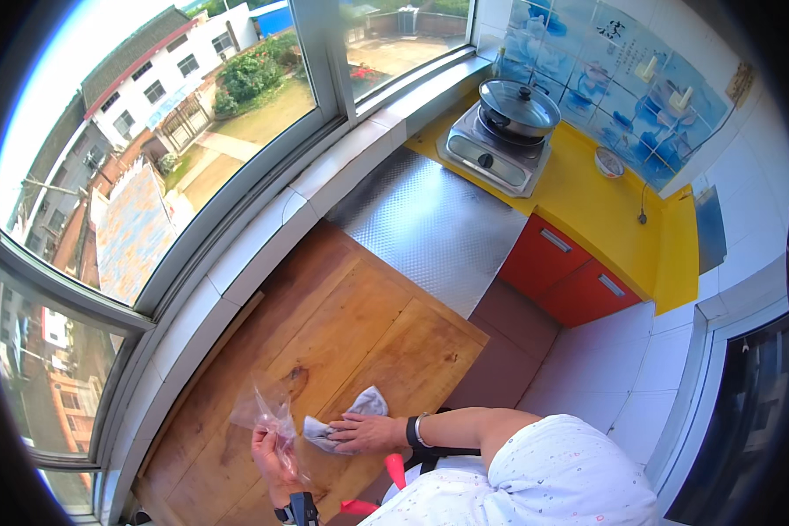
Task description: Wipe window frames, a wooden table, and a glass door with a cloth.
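A crumpled clear plastic bag (261, 412) is gripped in my left hand (275, 457), above the near part of the wooden tabletop (342, 315). To its right, my right hand (368, 432) lies flat, fingers spread, on a grey-white cloth (369, 400) that rests on the wood. Part of the cloth shows beyond the fingers and part to their left. Hand and bag are close together but apart from the cloth.
Past the tabletop lies a shiny metal-patterned sheet (427, 223). A lidded pan (519, 108) sits on a gas stove (493, 154) on the yellow counter (585, 204), near a small bowl (609, 162). A tiled window sill (250, 263) runs along the left.
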The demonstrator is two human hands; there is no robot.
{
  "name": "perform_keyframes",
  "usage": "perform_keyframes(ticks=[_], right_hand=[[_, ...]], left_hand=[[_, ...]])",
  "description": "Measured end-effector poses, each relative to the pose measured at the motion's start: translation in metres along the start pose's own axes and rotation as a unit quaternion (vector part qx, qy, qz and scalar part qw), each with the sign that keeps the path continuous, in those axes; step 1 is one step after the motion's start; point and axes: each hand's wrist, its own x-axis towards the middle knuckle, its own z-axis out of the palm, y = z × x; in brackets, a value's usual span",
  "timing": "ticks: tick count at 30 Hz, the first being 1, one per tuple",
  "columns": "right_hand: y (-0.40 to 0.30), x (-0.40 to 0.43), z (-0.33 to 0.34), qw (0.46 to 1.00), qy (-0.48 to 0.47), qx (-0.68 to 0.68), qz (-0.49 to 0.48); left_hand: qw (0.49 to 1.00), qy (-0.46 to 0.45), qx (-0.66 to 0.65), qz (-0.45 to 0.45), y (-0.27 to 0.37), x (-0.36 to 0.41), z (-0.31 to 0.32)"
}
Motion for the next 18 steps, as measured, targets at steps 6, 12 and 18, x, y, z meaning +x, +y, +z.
perform_keyframes(ticks=[6, 12, 18], right_hand=[[0.031, -0.112, -0.07, 0.963, 0.106, -0.006, 0.247], [0.064, -0.149, -0.095, 0.91, 0.213, -0.076, 0.348], [0.088, -0.185, -0.099, 0.762, 0.35, -0.177, 0.516]], left_hand=[[1.0, -0.01, 0.013, -0.012, -0.008, -0.006, -0.012], [0.999, -0.016, 0.0, -0.036, -0.014, -0.004, -0.021], [0.999, 0.032, 0.01, 0.023, 0.0, -0.003, -0.023]])
